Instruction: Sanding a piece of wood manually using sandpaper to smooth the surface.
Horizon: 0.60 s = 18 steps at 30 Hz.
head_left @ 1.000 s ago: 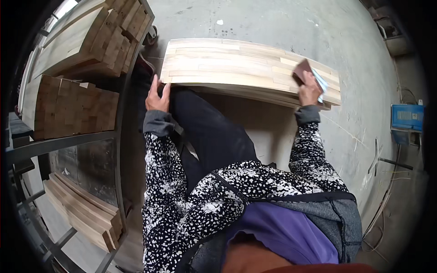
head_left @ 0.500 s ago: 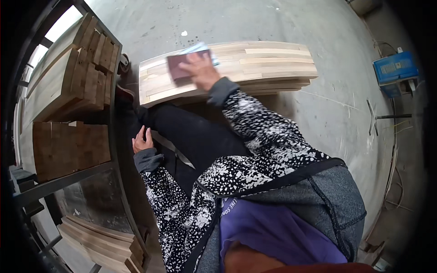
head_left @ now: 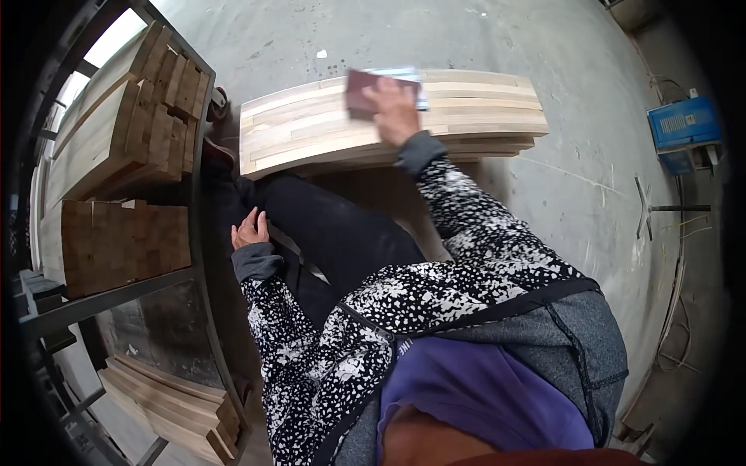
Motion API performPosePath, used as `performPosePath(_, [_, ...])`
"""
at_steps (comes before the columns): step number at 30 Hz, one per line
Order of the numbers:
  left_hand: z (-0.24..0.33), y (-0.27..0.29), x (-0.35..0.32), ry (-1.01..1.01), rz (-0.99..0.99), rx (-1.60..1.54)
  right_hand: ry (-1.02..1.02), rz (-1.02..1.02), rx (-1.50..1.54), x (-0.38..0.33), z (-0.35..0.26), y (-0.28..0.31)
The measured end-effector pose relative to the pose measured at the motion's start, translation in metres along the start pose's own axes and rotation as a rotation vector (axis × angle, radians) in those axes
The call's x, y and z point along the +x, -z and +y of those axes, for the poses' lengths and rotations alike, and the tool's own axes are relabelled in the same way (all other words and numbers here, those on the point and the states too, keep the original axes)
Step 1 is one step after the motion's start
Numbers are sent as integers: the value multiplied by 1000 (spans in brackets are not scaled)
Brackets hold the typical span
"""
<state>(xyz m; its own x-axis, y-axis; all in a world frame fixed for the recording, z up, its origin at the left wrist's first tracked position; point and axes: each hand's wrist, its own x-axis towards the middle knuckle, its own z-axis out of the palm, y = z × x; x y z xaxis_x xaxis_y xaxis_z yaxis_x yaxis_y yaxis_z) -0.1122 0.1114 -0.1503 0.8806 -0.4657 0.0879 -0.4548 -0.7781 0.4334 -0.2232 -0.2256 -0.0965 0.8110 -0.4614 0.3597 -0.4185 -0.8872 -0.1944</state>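
Right hand [head_left: 395, 109] with sanding pad [head_left: 364, 82] now farther right on board [head_left: 311, 128].

Grey concrete floor [head_left: 575, 179] carries stack of pale wood boards [head_left: 466, 116]; blue box [head_left: 684, 124] near right wall.

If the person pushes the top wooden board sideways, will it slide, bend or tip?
The top wooden board looks stiff, being glued strips. It lies flat on the stack, so it would probably slide, not tip. Probably heavy.
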Motion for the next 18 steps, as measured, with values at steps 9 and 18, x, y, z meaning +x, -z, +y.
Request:
performPosePath(9, [11,5,-3,-12,-1,8,402,-22,286,37,-125,-26])
performPosePath(18, [11,8,-3,-16,45,-24,480,-183,93,65,-166,-38])
